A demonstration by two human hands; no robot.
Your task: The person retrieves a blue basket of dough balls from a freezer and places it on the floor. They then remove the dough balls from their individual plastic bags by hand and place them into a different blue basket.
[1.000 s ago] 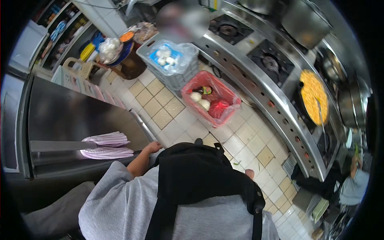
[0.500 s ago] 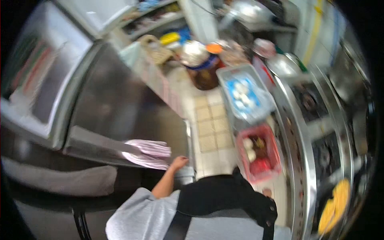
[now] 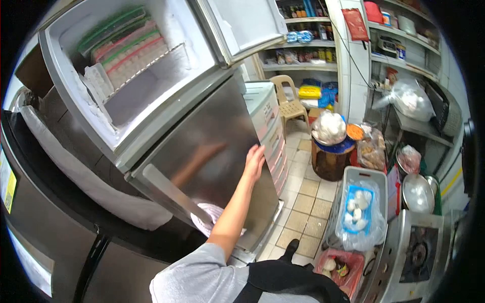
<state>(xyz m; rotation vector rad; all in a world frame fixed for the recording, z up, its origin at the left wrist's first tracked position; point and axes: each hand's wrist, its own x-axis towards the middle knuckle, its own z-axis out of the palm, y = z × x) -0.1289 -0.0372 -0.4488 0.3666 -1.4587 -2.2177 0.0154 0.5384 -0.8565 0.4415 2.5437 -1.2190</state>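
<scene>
My left hand (image 3: 255, 161) reaches forward beside the right edge of the fridge's closed steel lower door (image 3: 217, 151). Its fingers are loosely bent and apart, with nothing in them. Below my forearm a pink-and-white striped towel (image 3: 209, 214) hangs from the door handle (image 3: 174, 194). Above, the freezer compartment (image 3: 151, 111) stands open, its white door (image 3: 247, 25) swung to the right. Inside, flat containers with green and red edges (image 3: 126, 50) stand on a frosty wire rack. Only a sliver of my right hand (image 3: 345, 290) shows at the bottom, by the red basket; its fingers are hidden.
Right of the tiled floor (image 3: 303, 217) stand a grey crate (image 3: 333, 217) with white items on a blue tray, a red basket (image 3: 356, 272) and a gas stove (image 3: 419, 252). Farther back are a drawer unit (image 3: 265, 111), a plastic chair (image 3: 288, 101) and stocked shelves (image 3: 303, 65).
My view has swung left and up, so the open freezer shows more fully. My left hand has moved forward, from low near the towel to higher beside the lower door's edge.
</scene>
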